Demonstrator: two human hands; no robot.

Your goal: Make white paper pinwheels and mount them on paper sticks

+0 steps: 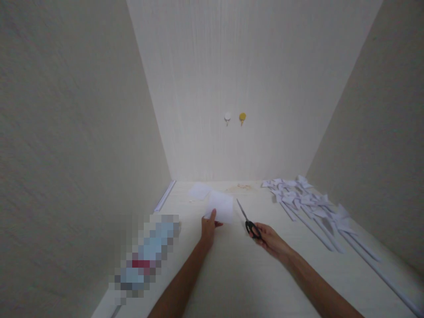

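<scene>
Centrally, the left hand (pixel 208 229) was clamped on a white sheet (pixel 221 206) at its lower left corner, thumb laid on the upper face and fingers underneath. The sheet was positioned above the tabletop (pixel 232 282), toward the back wall (pixel 265 150). To its upper left, a second sheet (pixel 199 191) lay flat on the tabletop.

The right hand (pixel 270 239) was clamped on the black handles of the scissors (pixel 253 229). The blades appeared together and pointed away from the person, angled leftward; the tip stood just beside the right edge of the held sheet, apart from it.

On the right side, several white pinwheels (pixel 311 201) lay in an overlapping group, their sticks extending toward the person. White strips (pixel 164 196) lay along the left panel (pixel 82 132). Nearer the person on that side, a pixelated item (pixel 155 247) could not be identified. A white hook (pixel 227 116) and a yellow hook (pixel 243 116) were mounted side by side on the back wall.
</scene>
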